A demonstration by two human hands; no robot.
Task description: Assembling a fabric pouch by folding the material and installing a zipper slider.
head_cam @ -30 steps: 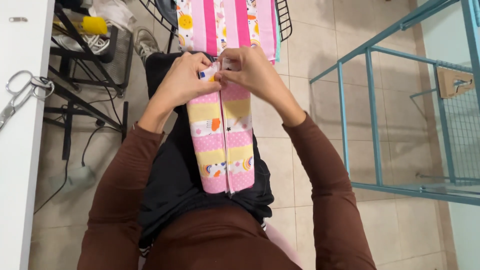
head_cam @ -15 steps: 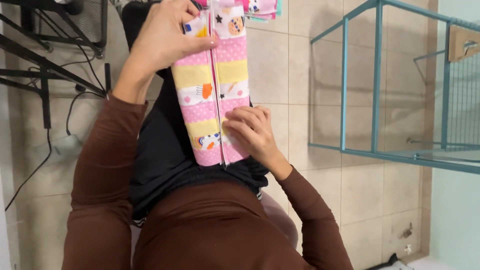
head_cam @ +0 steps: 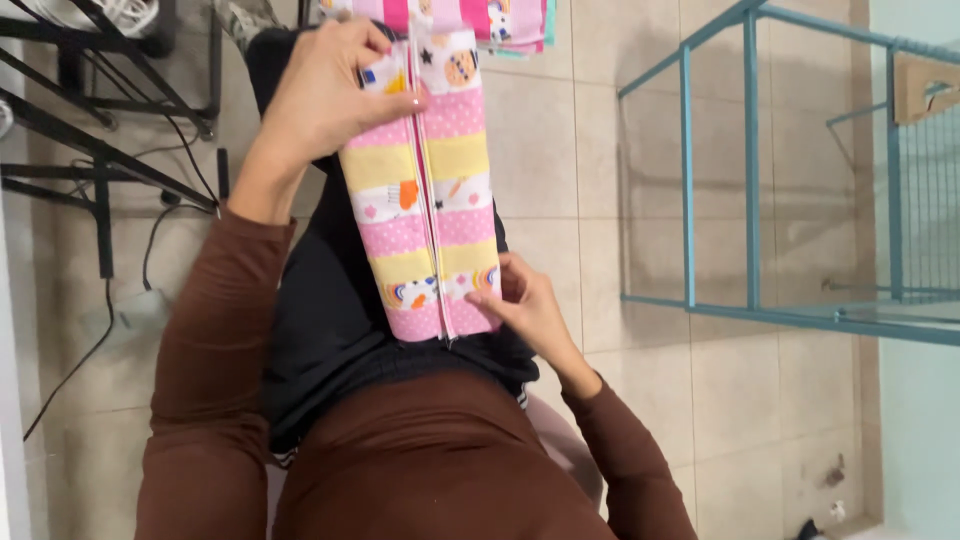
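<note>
A long fabric strip (head_cam: pixel 428 190) in pink, yellow and white patterned bands lies along my lap, with a white zipper running down its middle. My left hand (head_cam: pixel 325 95) pinches the far end of the strip, thumb on top near the zipper. My right hand (head_cam: pixel 522 300) holds the near end, fingertips pressing the pink corner beside the zipper's end. I wear brown sleeves and a black garment (head_cam: pixel 340 320) under the strip. More of the same patterned fabric (head_cam: pixel 500 20) hangs at the top edge.
A teal metal frame (head_cam: pixel 750 180) stands to the right on the beige tiled floor (head_cam: pixel 580 150). Black metal legs (head_cam: pixel 100 150) and cables (head_cam: pixel 90 340) are at the left. A white surface edge (head_cam: pixel 8 400) runs along the far left.
My right hand has slid down the zipper from the far end to the near end of the strip. My left hand stays at the far end. The view has shifted slightly.
</note>
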